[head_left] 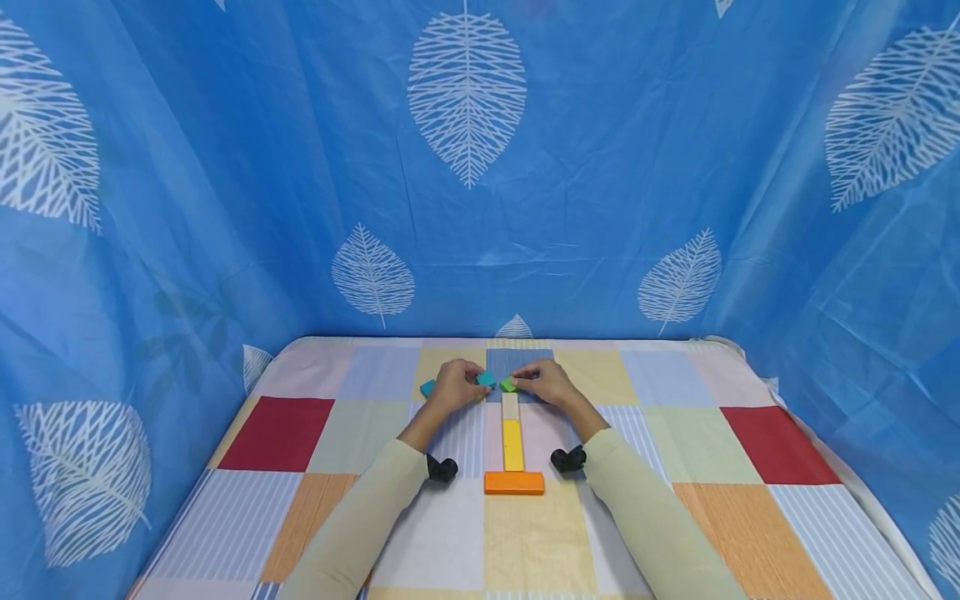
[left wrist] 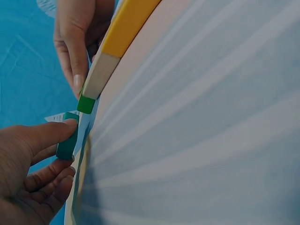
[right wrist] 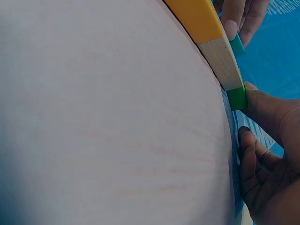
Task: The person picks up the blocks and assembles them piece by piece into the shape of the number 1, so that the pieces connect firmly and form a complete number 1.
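Note:
My left hand [head_left: 455,385] pinches a small teal block [left wrist: 68,136] between thumb and fingers, slightly off the cloth in the left wrist view. My right hand [head_left: 549,383] has thumb and fingertip at a green block [right wrist: 237,99], holding it at the far end of a row of blocks. Touching the green one is a plain wooden block [head_left: 510,406], followed by a yellow block [head_left: 513,446]. An orange block [head_left: 513,483] lies crosswise at the near end. Beside the left hand, a second teal block [head_left: 427,387] is partly hidden.
A patchwork cloth [head_left: 408,550] covers the table. Its far edge is just beyond the hands, in front of a blue leaf-print curtain [head_left: 570,217]. Black wrist devices sit at the left wrist [head_left: 442,469] and the right wrist [head_left: 567,459].

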Tool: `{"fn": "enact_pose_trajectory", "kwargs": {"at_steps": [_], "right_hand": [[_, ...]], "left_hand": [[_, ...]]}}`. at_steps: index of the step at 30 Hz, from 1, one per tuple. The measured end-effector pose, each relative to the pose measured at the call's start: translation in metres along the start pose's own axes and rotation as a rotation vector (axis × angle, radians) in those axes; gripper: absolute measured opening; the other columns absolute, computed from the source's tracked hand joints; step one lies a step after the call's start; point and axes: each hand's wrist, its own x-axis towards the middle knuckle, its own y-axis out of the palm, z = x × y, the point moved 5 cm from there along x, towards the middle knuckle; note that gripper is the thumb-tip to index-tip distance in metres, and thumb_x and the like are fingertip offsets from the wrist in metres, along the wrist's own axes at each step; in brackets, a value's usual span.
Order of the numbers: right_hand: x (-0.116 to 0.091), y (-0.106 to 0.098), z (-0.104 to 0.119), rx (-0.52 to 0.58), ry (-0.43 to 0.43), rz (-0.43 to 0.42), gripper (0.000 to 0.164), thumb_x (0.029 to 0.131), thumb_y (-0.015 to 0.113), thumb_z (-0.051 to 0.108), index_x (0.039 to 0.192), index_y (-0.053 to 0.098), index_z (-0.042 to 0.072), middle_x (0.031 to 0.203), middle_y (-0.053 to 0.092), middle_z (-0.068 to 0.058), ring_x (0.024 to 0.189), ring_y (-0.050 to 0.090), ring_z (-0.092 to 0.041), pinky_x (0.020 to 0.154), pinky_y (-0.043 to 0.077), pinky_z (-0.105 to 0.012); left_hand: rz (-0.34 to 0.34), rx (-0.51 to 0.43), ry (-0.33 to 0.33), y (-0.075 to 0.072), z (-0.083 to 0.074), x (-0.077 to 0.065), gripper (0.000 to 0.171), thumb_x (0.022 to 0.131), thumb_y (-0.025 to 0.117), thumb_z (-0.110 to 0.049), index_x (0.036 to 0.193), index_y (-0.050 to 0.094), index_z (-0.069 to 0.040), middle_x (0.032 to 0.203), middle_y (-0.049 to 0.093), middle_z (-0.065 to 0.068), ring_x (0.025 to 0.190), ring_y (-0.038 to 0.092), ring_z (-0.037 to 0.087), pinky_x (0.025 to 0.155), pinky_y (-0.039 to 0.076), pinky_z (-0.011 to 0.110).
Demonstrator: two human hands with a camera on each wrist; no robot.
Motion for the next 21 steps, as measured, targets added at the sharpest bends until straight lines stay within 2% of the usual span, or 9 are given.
{"fn": "enact_pose_trajectory", "kwargs": {"at_steps": [7,21], "right_hand": [[-0.0011,-0.0004,0.0003,-0.01,0.019,0.002,0.023,0.095,0.072,0.025,0.112,0.079,0.011,0.106,0.071,-0.005,0.099,0.061,-0.023,0.092,0.05,-0.044],[-0.0031,0.0003,0.0012,-0.008,0.012,-0.002,0.023,0.095,0.072,0.023,0.112,0.079,0.009,0.108,0.071,-0.008,0.103,0.062,-0.026,0.091,0.05,-0.046]], "left_hand": [[0.002,-0.026,0.001,0.0022,-0.0037,-0.0063,0.035,0.083,0.085,-0.016,0.114,0.076,-0.001,0.094,0.069,0.008,0.081,0.061,0.017,0.074,0.054,0.033],[-0.003,-0.031,-0.018,0.008,-0.0051,-0.0109,0.033,0.081,0.087,-0.016,0.11,0.077,-0.002,0.093,0.068,0.006,0.08,0.059,0.016,0.072,0.054,0.028]]}}
